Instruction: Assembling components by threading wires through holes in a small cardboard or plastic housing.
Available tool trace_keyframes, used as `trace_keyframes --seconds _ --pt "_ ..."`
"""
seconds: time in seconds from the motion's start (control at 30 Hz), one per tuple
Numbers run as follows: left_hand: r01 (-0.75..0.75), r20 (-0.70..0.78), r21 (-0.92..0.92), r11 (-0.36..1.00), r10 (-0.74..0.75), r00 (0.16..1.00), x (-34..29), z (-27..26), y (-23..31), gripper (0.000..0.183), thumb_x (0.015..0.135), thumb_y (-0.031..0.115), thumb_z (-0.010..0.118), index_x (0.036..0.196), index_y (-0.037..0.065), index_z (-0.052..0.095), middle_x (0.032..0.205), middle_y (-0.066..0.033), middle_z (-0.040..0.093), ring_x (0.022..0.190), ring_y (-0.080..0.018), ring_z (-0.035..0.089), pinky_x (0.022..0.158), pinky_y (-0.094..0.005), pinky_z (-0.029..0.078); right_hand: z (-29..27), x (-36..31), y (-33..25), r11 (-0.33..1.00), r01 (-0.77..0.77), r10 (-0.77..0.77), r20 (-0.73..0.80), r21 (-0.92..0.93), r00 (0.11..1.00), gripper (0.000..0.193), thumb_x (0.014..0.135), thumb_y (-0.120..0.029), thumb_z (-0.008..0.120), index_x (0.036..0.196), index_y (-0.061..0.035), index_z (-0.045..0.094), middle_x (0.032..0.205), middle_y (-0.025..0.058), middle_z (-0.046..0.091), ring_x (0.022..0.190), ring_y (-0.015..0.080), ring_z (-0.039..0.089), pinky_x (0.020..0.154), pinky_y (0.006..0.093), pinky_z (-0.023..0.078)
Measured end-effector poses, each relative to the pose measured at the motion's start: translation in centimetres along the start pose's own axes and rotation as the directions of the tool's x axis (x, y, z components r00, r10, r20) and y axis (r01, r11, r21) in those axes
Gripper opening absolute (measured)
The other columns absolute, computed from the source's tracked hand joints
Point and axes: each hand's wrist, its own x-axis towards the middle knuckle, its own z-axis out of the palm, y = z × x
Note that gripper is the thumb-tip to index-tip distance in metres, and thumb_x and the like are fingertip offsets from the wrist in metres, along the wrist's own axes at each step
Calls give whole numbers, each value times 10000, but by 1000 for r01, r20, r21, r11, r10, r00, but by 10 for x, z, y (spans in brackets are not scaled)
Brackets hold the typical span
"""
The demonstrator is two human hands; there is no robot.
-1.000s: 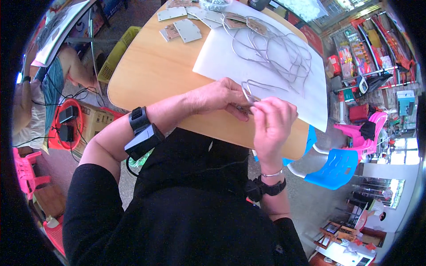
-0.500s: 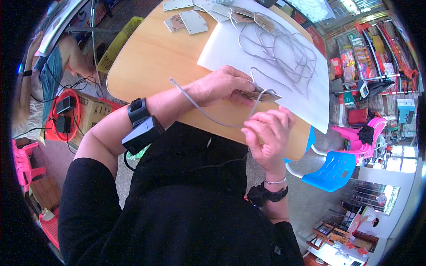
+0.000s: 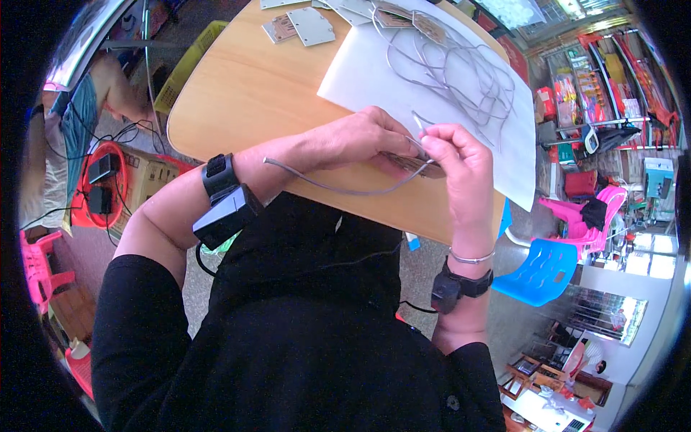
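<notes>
My left hand grips a small flat brown plate by its edge, above the near side of the table. A thin grey cord loops beneath that plate, and its loose end hangs to the left below my left forearm. With thumb and forefinger my right hand pinches a part of this cord at the plate's upper right edge. A short piece of cord stands up beyond the fingertips. How the cord passes the plate is hidden by my fingers.
A tangle of grey cord lies on a white sheet on the wooden table. Several flat grey plates lie at the far edge. A blue stool stands right, a yellow crate left. Another person's leg shows left.
My right hand has moved up and right to the plate and closed on the cord there. The cord loop beneath is drawn flatter, and its loose end has shifted slightly left and down.
</notes>
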Motion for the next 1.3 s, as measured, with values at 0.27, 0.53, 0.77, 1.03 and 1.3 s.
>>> trace_keyframes --seconds 0.27,0.53,0.77,1.03,1.3 --pt "41 8 -15 999 -40 999 3 -1 -1 280 860 146 587 949 -117 615 963 -182 644 895 -230 642 786 -310 565 -8 -4 -10 989 -18 31 -84 145 996 66 859 -85 615 874 -29 646 793 -17 605 743 54 533 677 198 417" --pt "4 71 -263 965 15 997 4 -6 -4 302 888 149 535 1043 -106 582 990 -164 635 906 -227 636 808 -336 555 4 -37 -10 452 483 -511 226 -750 830 178 734 -85 682 899 -142 647 1035 9 548 1002 226 472 878 408 342" --pt "33 6 -169 985 -33 999 3 -2 2 270 905 136 533 1042 -88 594 996 -137 640 911 -202 633 849 -309 535 10 -51 18 282 518 -639 244 -808 729 177 751 -115 675 922 -143 641 1061 0 557 992 212 477 884 400 347" --pt "-129 35 -69 989 131 991 9 -4 -8 218 896 113 567 1061 -15 630 998 -79 652 933 -115 619 883 -248 500 13 -49 -1 807 485 -542 -98 -337 834 78 826 -51 578 901 -63 561 942 49 590 836 170 516 785 317 396" --pt "-142 23 72 987 141 990 8 -5 -5 231 892 89 564 1081 -37 609 1024 -105 655 954 -153 622 890 -279 492 -10 -4 -4 998 -18 35 -354 52 935 114 871 -106 585 937 -14 576 786 37 614 649 38 455 583 173 343"
